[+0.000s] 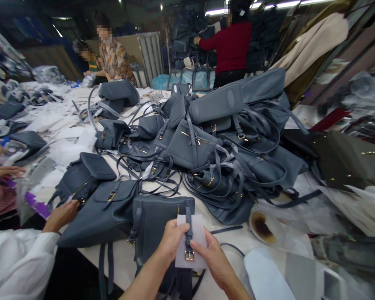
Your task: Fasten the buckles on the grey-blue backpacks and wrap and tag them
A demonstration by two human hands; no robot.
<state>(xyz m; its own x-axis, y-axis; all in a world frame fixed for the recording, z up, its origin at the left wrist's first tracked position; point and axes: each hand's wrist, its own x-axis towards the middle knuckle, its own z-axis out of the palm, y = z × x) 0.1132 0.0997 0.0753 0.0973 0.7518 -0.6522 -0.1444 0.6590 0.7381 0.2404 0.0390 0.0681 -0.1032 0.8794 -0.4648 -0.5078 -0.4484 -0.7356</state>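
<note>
A dark blue-grey backpack (158, 225) lies on the table's front edge before me. One of its straps (188, 221), with a gold buckle (189, 255) at its lower end, lies over a small translucent white sheet (200, 225). My left hand (171, 237) pinches the sheet's left side, its thumb against the strap. On the other side my right hand (212, 252) grips the sheet's right edge, with its thumb on the strap just above the buckle. The fingers behind the sheet are hidden.
A big pile of similar bags (196, 146) covers the table's middle. At left, a co-worker's hand (62, 214) touches another backpack (109, 208). A stained bowl (262, 227) and a pale blue piece (267, 273) lie at right. More people stand behind the table.
</note>
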